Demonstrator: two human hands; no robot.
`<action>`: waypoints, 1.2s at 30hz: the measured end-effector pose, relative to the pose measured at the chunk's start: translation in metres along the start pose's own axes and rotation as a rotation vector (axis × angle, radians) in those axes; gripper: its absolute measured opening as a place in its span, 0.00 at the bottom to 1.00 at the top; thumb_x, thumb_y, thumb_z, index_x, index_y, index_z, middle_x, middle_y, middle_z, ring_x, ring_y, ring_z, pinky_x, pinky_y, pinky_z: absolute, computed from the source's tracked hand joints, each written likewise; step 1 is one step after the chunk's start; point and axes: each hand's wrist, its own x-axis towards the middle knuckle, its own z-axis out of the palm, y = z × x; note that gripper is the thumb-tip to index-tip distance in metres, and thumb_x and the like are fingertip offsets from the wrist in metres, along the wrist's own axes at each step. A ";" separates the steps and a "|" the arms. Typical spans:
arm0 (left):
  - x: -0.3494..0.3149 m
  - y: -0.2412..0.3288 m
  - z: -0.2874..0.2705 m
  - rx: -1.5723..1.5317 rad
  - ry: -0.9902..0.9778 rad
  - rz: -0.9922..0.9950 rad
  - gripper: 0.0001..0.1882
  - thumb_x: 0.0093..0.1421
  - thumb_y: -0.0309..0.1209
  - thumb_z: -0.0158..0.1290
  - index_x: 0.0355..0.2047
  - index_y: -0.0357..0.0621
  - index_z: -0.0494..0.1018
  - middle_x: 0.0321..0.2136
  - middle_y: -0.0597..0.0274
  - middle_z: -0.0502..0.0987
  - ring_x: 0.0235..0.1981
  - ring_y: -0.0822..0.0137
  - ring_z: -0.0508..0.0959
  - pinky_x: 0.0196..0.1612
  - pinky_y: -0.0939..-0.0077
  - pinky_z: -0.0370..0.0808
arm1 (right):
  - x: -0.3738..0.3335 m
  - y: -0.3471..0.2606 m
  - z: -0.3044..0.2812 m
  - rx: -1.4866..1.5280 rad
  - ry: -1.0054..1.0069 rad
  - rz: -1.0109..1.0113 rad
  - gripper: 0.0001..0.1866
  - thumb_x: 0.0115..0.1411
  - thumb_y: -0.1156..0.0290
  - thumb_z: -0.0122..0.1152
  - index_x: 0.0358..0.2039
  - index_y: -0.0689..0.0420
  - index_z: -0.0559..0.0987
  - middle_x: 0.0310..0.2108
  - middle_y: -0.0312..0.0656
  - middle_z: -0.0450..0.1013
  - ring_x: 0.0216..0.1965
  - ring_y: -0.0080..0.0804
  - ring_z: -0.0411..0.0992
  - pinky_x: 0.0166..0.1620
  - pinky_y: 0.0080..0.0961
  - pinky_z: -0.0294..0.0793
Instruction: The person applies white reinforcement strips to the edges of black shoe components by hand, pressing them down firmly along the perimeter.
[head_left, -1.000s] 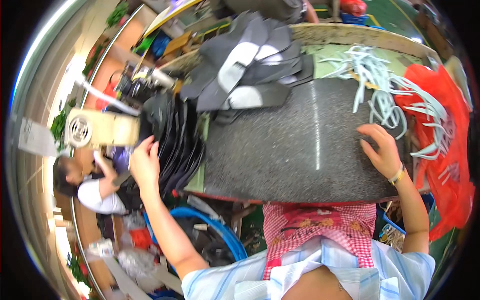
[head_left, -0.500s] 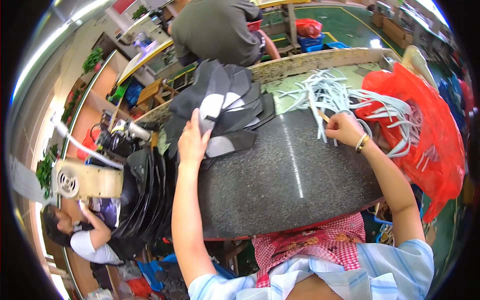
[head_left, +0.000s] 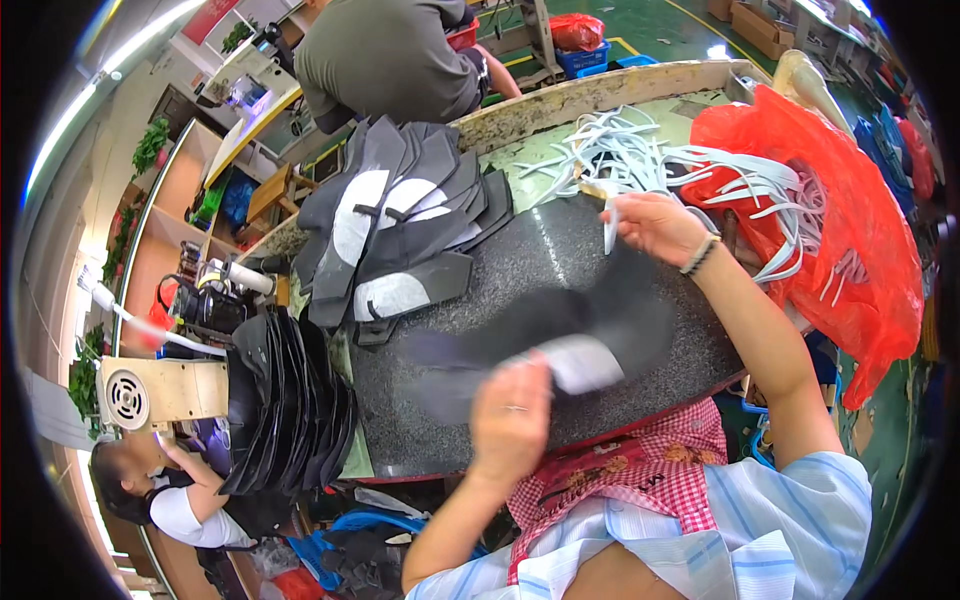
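My left hand (head_left: 512, 415) is at the near side of the dark speckled work board (head_left: 480, 290), its fingers on the white patch of a dark grey flat cut piece (head_left: 490, 335). That piece is smeared by motion. Above the board's right half, my right hand (head_left: 655, 228) is closed in a pinch on a pale blue-white strip (head_left: 610, 228) that hangs down. A small tan stick-like thing (head_left: 594, 188) shows by these fingertips; whether they hold it I cannot tell. To the left lies a fanned pile of similar dark pieces (head_left: 425, 240) with white patches.
A heap of pale strips (head_left: 610, 150) lies behind my right hand, spilling toward a red plastic bag (head_left: 860, 240). Stacked black pieces (head_left: 290, 400) stand left, beside a beige machine (head_left: 165, 390). One person (head_left: 385, 60) sits beyond the wooden rail (head_left: 600, 100); another (head_left: 190, 500) is at left.
My left hand has left the pile and moved right and nearer, bringing a dark piece over the board. My right hand now has a pale strip in its fingers.
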 end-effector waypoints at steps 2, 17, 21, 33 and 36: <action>-0.029 0.024 0.022 -0.155 0.000 0.049 0.19 0.53 0.27 0.54 0.47 0.38 0.77 0.43 0.51 0.76 0.44 0.56 0.77 0.48 0.62 0.76 | -0.025 0.003 0.003 0.569 -0.157 0.133 0.08 0.68 0.72 0.54 0.43 0.62 0.73 0.36 0.37 0.73 0.33 0.22 0.72 0.34 0.19 0.77; -0.010 0.044 -0.011 -1.112 -0.164 -0.567 0.12 0.54 0.28 0.66 0.36 0.40 0.77 0.36 0.53 0.80 0.36 0.62 0.81 0.40 0.71 0.77 | -0.154 0.107 0.094 -0.274 -0.257 -0.244 0.18 0.72 0.64 0.42 0.35 0.64 0.76 0.39 0.49 0.74 0.38 0.30 0.72 0.46 0.30 0.72; -0.037 0.023 -0.013 -1.617 -0.025 -1.140 0.05 0.58 0.20 0.62 0.33 0.37 0.76 0.27 0.61 0.81 0.27 0.75 0.80 0.33 0.80 0.78 | -0.147 0.105 0.097 -0.619 -0.249 -0.325 0.12 0.68 0.68 0.50 0.37 0.63 0.79 0.39 0.48 0.75 0.39 0.31 0.73 0.46 0.30 0.73; -0.064 -0.009 0.005 -1.089 -0.062 -1.175 0.04 0.58 0.20 0.62 0.33 0.37 0.78 0.25 0.65 0.80 0.25 0.80 0.78 0.28 0.86 0.75 | -0.129 0.102 0.091 -1.260 -0.009 -0.322 0.04 0.54 0.76 0.66 0.30 0.59 0.79 0.27 0.44 0.77 0.27 0.41 0.77 0.30 0.30 0.75; -0.058 -0.011 0.005 -1.120 -0.075 -1.213 0.03 0.58 0.21 0.62 0.33 0.36 0.78 0.25 0.66 0.80 0.24 0.80 0.77 0.27 0.87 0.75 | -0.127 0.103 0.090 -1.276 0.016 -0.292 0.04 0.54 0.76 0.66 0.29 0.60 0.79 0.26 0.43 0.76 0.26 0.39 0.77 0.30 0.28 0.75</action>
